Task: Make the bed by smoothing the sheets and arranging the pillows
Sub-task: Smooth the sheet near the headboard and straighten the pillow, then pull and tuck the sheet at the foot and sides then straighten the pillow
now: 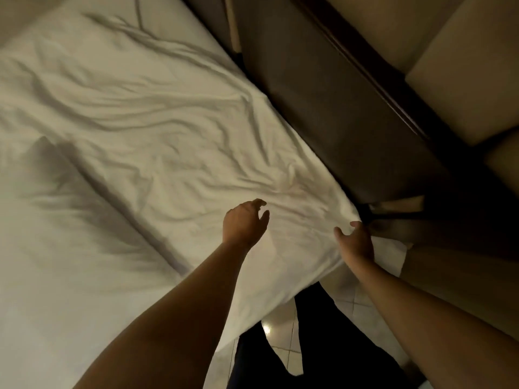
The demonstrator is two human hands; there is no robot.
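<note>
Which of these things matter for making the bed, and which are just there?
Part of the job:
wrinkled white sheet
left hand, over the sheet
right hand, at the sheet's corner

Just there:
dark brown panel beside the bed
beige panels
tiled floor

Dark brown panel (323,108), dark wooden trim (373,71) along it, beige wall panels (463,80) beyond, pale tiled floor (351,307).

Bare left hand (244,223) and right hand (355,242), bare forearms, dark trousers (337,355)
</note>
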